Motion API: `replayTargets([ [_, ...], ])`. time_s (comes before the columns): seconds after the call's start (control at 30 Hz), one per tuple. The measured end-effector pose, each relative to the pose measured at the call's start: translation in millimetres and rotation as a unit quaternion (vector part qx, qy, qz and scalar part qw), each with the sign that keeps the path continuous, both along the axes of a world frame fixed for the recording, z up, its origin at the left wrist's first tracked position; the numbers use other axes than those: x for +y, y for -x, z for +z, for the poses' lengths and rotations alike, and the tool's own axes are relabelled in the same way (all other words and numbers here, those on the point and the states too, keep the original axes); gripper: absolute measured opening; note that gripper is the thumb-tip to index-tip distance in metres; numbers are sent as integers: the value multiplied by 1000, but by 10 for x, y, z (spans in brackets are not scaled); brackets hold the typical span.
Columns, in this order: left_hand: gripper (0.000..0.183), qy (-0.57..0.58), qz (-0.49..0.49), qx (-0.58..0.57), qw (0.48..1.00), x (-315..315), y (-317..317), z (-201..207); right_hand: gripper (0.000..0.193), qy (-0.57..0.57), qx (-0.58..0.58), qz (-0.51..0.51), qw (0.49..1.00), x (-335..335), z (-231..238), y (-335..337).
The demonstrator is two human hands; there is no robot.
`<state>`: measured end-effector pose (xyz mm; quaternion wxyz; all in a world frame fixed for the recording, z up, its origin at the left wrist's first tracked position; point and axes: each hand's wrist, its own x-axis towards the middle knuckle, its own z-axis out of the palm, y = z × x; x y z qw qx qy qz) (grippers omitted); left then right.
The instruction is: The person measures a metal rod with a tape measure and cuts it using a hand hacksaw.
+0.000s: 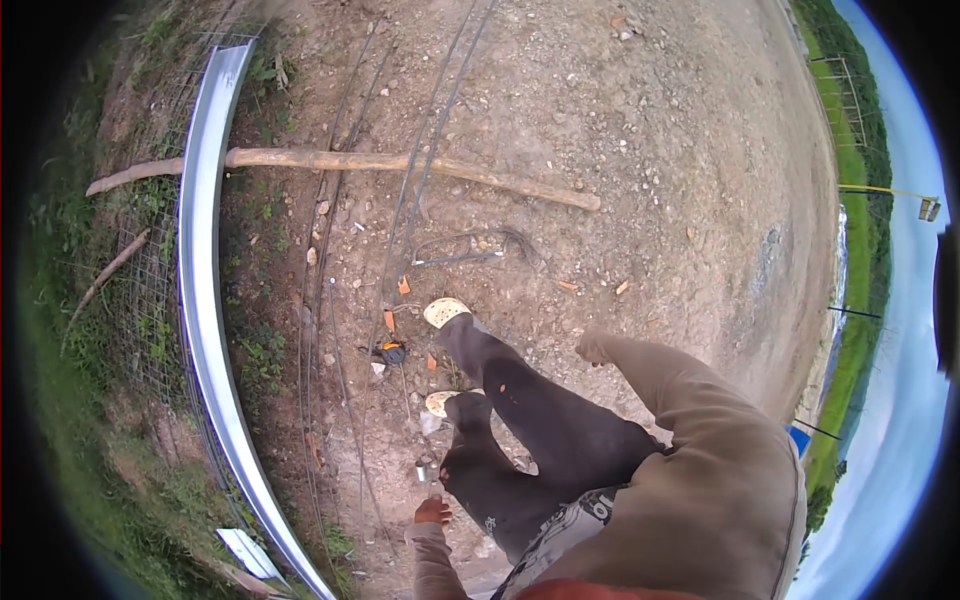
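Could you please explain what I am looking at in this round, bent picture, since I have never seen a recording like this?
There is no machine here: a person wears a wide fisheye camera on the head, looking down at their own body, so straight edges curve near the rim. The one picture shows their dark trousers, light shoes and tan sleeves over bare stony ground. The left hand is low beside the leg, close to a small grey object on the dirt; whether it holds anything I cannot tell. The right hand looks closed, apparently empty. On the ground lie long thin steel rods, a wooden pole, a curved metal strip beside wire mesh, and a small orange-and-black tool.
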<state>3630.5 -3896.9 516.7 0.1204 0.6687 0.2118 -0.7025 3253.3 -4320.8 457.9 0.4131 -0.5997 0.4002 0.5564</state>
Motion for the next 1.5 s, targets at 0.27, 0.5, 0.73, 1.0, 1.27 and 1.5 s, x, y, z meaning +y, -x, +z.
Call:
replayTargets([
  [0.27, 36, -112, 6, -143, 983, -634, -204, 905, 22, 145, 13, -375, 915, 94, 1279, 1911],
  [0.5, 26, 190, 65, -274, 940, -2915, -380, 1970, 20, 169, -55, -563, 807, -687, 1659, 1352],
  [0.73, 27, 190, -65, -206, 958, -4245, 176, 2436, 25, 241, -158, -256, 923, -2268, 1724, 1181],
  [1.0, 31, 120, -182, -166, 962, -4444, -178, 891, 19, 134, -240, -584, 764, -3885, 2585, 260],
  [1.27, 31, 138, -211, -161, 954, -7120, 47, 1597, 20, 234, -133, -743, 612, -6366, 1996, 1402],
  [1.5, 28, 243, -93, -226, 939, -10948, -214, 2525, 18, 227, -57, -709, 666, -6967, 3343, 2016],
])
